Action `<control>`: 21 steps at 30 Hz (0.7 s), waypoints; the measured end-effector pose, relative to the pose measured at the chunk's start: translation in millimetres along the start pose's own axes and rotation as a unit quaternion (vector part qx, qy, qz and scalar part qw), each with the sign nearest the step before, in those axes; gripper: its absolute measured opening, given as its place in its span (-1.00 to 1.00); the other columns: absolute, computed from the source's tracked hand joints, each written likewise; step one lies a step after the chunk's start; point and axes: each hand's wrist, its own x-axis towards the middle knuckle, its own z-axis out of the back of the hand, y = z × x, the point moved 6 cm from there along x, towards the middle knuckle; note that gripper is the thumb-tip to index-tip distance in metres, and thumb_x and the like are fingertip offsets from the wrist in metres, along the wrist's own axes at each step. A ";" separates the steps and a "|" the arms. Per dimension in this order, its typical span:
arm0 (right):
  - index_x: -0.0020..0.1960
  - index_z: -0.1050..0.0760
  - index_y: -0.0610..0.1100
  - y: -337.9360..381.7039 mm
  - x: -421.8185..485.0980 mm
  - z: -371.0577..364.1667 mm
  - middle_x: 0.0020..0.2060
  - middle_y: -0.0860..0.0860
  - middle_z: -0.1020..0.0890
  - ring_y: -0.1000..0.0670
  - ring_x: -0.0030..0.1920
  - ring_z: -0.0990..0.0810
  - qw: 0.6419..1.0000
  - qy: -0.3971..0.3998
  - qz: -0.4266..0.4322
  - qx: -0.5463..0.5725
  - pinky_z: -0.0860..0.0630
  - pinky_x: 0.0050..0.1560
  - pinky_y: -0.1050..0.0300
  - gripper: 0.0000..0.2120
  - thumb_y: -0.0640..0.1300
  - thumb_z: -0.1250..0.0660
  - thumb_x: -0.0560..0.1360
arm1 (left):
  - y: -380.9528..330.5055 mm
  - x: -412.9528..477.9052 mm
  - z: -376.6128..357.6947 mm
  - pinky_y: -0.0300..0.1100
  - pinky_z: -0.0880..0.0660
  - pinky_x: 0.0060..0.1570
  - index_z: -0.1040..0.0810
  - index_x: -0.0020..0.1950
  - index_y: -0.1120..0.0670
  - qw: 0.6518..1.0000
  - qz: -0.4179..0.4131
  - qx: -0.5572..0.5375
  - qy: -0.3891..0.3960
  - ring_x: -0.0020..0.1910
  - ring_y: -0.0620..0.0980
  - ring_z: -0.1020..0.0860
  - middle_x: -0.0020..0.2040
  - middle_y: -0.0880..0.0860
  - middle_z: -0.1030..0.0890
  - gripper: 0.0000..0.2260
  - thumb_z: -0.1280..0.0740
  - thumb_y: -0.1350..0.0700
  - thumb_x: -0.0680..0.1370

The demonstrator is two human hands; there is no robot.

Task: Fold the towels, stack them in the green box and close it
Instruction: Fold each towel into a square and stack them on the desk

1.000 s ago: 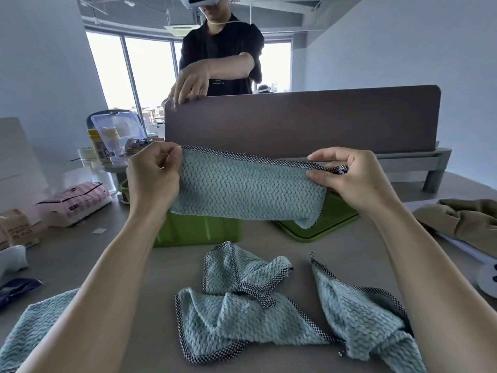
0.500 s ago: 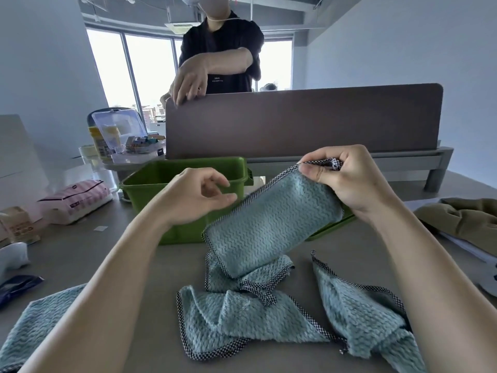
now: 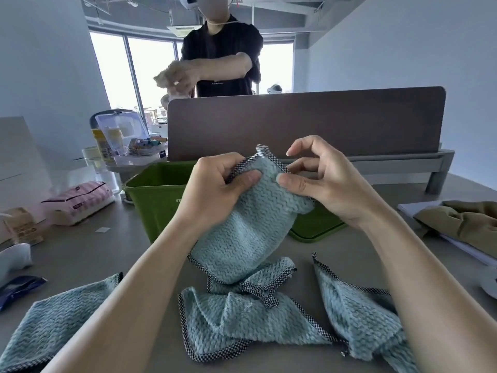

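Teal towel (image 3: 242, 230): checked hem pinched by left hand (image 3: 215, 189) and right hand (image 3: 322, 184).
Green box (image 3: 158, 203): open, lettering unreadable.

The green box (image 3: 158, 208) stands with its top open and its left half free from above; the held towel (image 3: 242, 238) hangs before its right half. A brown panel (image 3: 309, 122) walls the back, the lid (image 3: 317, 230) lies just right, crumpled towels (image 3: 236, 319) cover the near bench (image 3: 107, 254)

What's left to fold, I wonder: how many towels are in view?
4. Held towel, in left hand and right hand; middle towel, crumpled on the table below it; right towel, beside it; left towel, at the lower left. The box, partly hidden, may hold more.
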 end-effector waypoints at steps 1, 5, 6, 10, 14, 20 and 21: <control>0.08 -0.45 -0.01 -0.7 -1.1 0.4 -0.15 0.04 -0.66 0.10 -0.12 -0.64 1.000 0.015 0.002 -0.009 -0.56 -0.06 0.14 -0.54 0.10 -0.55 0.30 | 0.2 0.0 1.8 -0.33 -0.44 -0.32 -0.60 -0.19 0.07 1.000 0.000 -0.011 -0.013 -0.36 -0.25 -0.54 -0.33 -0.11 -0.65 -0.86 -0.40 0.24 0.55; -0.02 -0.48 -0.11 3.9 -4.4 2.7 -0.06 0.00 -0.60 0.02 -0.20 -0.62 0.999 0.025 0.033 0.004 -0.64 -0.16 0.11 -0.71 -0.10 -0.51 0.35 | 3.6 0.2 9.2 -0.29 -0.51 -0.26 -0.61 -0.14 0.03 0.999 -0.008 -0.022 -0.049 -0.30 -0.23 -0.59 -0.29 -0.12 -0.68 -0.85 -0.39 0.27 0.55; -0.03 -0.49 -0.12 3.7 -4.6 3.6 -0.03 -0.04 -0.59 -0.02 -0.21 -0.64 0.999 0.025 0.037 0.008 -0.67 -0.13 0.00 -0.73 -0.10 -0.51 0.36 | 4.0 0.3 11.1 -0.29 -0.52 -0.25 -0.62 -0.12 0.04 0.998 -0.008 -0.025 -0.058 -0.29 -0.22 -0.60 -0.28 -0.12 -0.69 -0.87 -0.39 0.26 0.55; 0.03 -0.60 -0.15 -3.4 -4.6 3.8 -0.01 -0.07 -0.70 -0.08 -0.13 -0.72 0.997 0.058 0.020 -0.056 -0.64 0.07 -0.15 -0.65 0.01 -0.53 0.33 | 2.6 0.0 14.5 -0.40 -0.42 -0.32 -0.56 -0.19 -0.02 0.996 -0.013 -0.021 -0.084 -0.40 -0.31 -0.49 -0.40 -0.24 -0.59 -0.79 -0.39 0.27 0.56; 0.01 -0.66 -0.16 -4.5 -3.9 1.1 -0.04 -0.01 -0.73 -0.11 -0.14 -0.73 0.994 0.073 0.023 -0.077 -0.63 0.05 -0.07 -0.69 -0.02 -0.52 0.35 | 5.9 -0.1 18.5 -0.07 -0.56 -0.20 -0.61 -0.11 0.06 0.995 -0.022 -0.018 -0.098 -0.24 -0.09 -0.61 -0.25 -0.06 -0.69 -0.91 -0.40 0.22 0.56; -0.15 -0.65 -0.16 5.9 -5.4 13.0 -0.28 -0.01 -0.73 0.03 -0.24 -0.72 0.992 0.002 0.061 -0.114 -0.56 -0.15 0.22 -0.76 0.03 -0.50 0.38 | 10.0 2.2 24.8 -0.38 -0.46 -0.27 -0.60 -0.17 -0.06 0.993 -0.032 0.029 -0.112 -0.30 -0.28 -0.58 -0.29 -0.22 -0.66 -0.71 -0.40 0.36 0.53; -0.14 -0.65 -0.16 6.6 -5.1 16.1 -0.29 -0.01 -0.72 0.06 -0.26 -0.70 0.991 -0.022 0.071 -0.114 -0.56 -0.16 0.21 -0.78 0.00 -0.51 0.38 | 11.1 2.7 25.4 -0.38 -0.46 -0.26 -0.60 -0.18 -0.08 0.992 -0.036 0.041 -0.111 -0.30 -0.28 -0.58 -0.29 -0.22 -0.65 -0.68 -0.40 0.37 0.52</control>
